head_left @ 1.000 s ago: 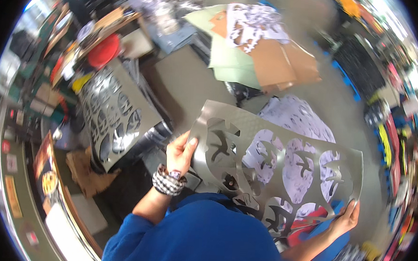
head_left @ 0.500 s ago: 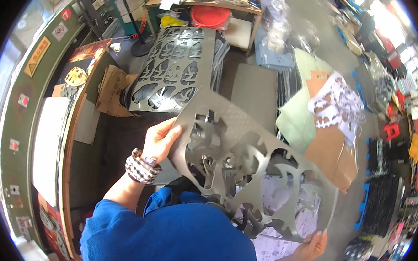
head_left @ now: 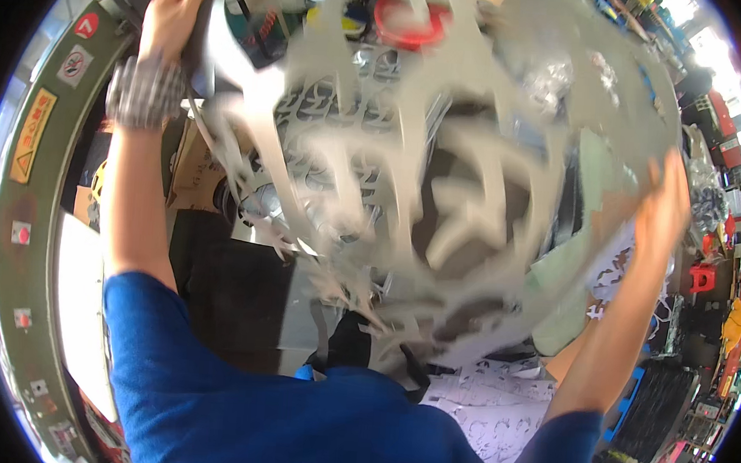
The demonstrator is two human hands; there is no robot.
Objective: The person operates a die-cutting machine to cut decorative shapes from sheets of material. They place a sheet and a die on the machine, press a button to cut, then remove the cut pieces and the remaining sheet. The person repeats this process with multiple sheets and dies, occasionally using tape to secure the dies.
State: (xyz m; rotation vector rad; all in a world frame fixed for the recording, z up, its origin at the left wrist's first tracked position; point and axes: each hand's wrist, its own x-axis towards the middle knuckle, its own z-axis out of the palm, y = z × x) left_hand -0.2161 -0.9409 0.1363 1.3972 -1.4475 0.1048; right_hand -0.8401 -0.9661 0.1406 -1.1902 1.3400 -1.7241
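Note:
Raised up in front of me is a thin grey sheet (head_left: pixel 405 149) full of cut-out openings, smeared by motion. My left hand (head_left: pixel 173 17), with a checked band (head_left: pixel 146 93) at the wrist, grips its upper left edge. On the opposite side my right hand (head_left: pixel 665 207) is blurred but closed on the sheet's right edge. Through the openings another grey sheet (head_left: pixel 316 156) with rows of cut-outs shows, lying farther off. Strips of the raised sheet hang down close to my chest.
A green machine frame (head_left: pixel 18 235) with red buttons stands at the left, beside a white board (head_left: pixel 82 299). Pale printed sheets (head_left: pixel 495 409) lie at my lower right. Behind the raised sheet are a red basin (head_left: pixel 413 26) and cardboard (head_left: pixel 200 166).
Both hands have risen and spread apart, lifting the cut-out sheet from near my body to high in front of me. It now covers much of the view.

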